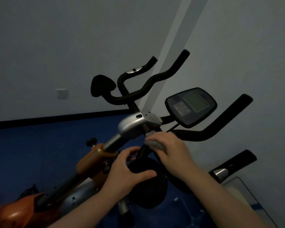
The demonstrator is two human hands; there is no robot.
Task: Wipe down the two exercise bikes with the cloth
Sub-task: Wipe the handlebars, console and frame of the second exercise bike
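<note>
— Grey cloth (155, 142), where was it at that moment?

— It was under my right hand (169, 148). My fingers were curled over it and pressed it on the black handlebar stem, just below the silver bracket (133, 127) of the near bike (95, 155). Only a small bunch of the cloth showed out at the left of my knuckles.

— And your left hand (130, 170)?

— It was lower and nearer to me than the right one. I held with it a round black pad (148, 178) of the handlebar. My thumb lay across the front of the pad and my fingers went around its far side, so it was a loose grip, half closed.

— What was around your hands?

— Beyond my right hand, a little to the right, stood the console (191, 106) with its pale screen. One black handlebar arm (220, 122) went up and to the right from there. To the left of my left hand was the orange frame of this bike, with a black knob (91, 141) on it.

— Did you see the second bike?

— Only its black handlebars (148, 81), farther away, above both hands, in front of the grey wall (56, 46). Under everything was a blue floor (31, 145).
</note>
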